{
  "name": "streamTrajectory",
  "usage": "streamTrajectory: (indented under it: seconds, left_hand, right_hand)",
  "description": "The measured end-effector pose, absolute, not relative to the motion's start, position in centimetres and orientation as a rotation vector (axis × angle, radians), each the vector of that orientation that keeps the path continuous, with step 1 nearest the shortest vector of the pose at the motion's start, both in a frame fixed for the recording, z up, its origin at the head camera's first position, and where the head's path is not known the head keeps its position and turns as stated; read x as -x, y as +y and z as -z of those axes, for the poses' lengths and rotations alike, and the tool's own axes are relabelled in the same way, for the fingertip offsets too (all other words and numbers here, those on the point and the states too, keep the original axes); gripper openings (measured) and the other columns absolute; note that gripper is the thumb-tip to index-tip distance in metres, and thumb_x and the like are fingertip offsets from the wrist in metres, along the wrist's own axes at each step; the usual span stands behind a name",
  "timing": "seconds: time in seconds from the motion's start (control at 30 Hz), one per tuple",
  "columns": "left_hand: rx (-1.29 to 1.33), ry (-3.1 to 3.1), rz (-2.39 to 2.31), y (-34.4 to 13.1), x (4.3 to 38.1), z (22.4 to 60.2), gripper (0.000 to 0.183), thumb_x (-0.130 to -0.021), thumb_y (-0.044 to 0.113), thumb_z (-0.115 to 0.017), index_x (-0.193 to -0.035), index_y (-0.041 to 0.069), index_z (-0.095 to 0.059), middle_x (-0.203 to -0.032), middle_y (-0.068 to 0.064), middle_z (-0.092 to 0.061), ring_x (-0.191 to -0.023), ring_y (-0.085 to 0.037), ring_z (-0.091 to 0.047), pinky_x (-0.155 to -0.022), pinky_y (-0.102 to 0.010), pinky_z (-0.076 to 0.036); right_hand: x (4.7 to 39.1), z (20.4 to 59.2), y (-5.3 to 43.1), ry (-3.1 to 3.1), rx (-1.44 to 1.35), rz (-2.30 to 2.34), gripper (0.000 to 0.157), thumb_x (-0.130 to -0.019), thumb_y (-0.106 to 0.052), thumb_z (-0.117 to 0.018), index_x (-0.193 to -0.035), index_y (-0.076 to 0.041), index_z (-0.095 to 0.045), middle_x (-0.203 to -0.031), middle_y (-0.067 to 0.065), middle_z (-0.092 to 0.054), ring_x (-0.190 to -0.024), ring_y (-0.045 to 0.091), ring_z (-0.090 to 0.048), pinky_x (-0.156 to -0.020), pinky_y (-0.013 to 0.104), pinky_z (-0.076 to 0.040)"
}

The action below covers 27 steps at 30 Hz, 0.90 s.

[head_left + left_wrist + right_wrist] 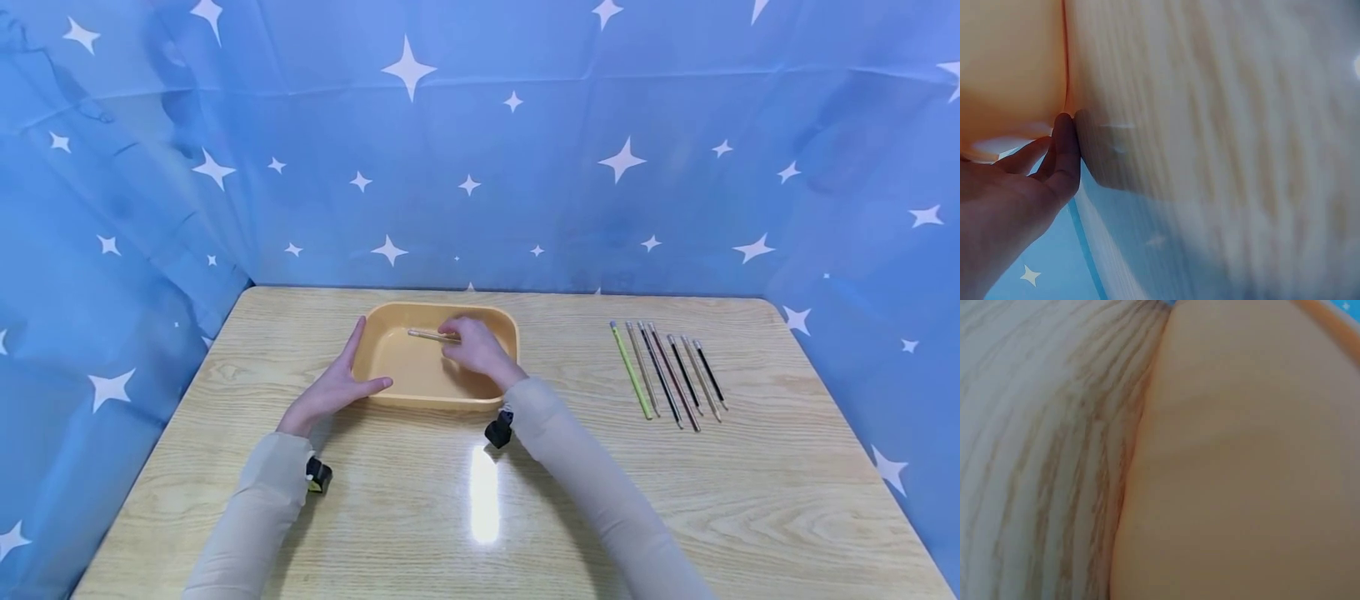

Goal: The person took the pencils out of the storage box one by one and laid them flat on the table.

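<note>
In the head view a shallow orange plastic tray (405, 375) sits toward the back of the wooden table. My right hand (480, 346) reaches over its inside and pinches a yellowish pencil (427, 335), whose end points left above the tray floor. My left hand (336, 387) is at the tray's front left corner, fingers along the left side and thumb by the front rim. The left wrist view shows the left fingers (1063, 153) against the tray's outer wall. Only the tray wall (1229, 487) and tabletop fill the right wrist view; the right hand is out of it.
On the right of the wooden table (600, 483), several pencils (667, 375) lie side by side in a slanted row, a bright green pencil (631, 371) leftmost. A blue curtain (525, 192) with white stars hangs behind the table and at its sides.
</note>
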<state>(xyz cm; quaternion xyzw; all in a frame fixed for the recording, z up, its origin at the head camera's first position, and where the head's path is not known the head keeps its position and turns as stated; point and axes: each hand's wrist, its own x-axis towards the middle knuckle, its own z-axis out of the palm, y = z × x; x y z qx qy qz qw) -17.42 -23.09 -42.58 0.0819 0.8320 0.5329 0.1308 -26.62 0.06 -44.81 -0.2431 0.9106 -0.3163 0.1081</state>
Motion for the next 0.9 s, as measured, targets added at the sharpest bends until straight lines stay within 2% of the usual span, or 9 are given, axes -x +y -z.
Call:
streamTrajectory:
  seconds: [0.23,0.67,0.9]
  left_hand:
    - [-0.216,2.405,-1.548,-23.0,17.5,42.6,0.101,-0.08,0.022,-0.068,-0.143,0.017,0.011,-0.147,-0.006,0.01,-0.132,-0.031,0.001,-0.103,-0.051,-0.007]
    - [-0.239,2.408,-1.568,-23.2,17.8,43.3,0.101,-0.079,0.019,-0.068,-0.143,0.016,0.011,-0.147,-0.006,0.011,-0.132,-0.03,0.002,-0.103,-0.053,-0.006]
    - [-0.222,2.45,-1.534,-24.0,18.6,45.5,0.103,-0.077,0.031,-0.07,-0.14,0.035,0.011,-0.147,0.006,0.01,-0.133,-0.024,0.002,-0.103,-0.051,-0.006]
  right_hand:
    - [26.7,45.1,-0.2,2.673,0.783,0.849,0.042,-0.08,-0.015,-0.066,-0.119,-0.004,-0.056,-0.115,0.007,-0.057,-0.106,0.02,-0.05,-0.091,0.029,-0.038]
    - [26.6,45.6,-0.2,2.687,0.807,0.805,0.031,-0.076,-0.018,-0.071,-0.103,-0.005,-0.062,-0.096,0.003,-0.059,-0.091,0.016,-0.05,-0.082,0.027,-0.039]
    - [26.5,45.5,-0.2,2.644,0.761,0.91,0.02,-0.078,-0.022,-0.069,-0.092,-0.008,-0.065,-0.086,0.001,-0.061,-0.076,0.013,-0.054,-0.068,0.025,-0.044]
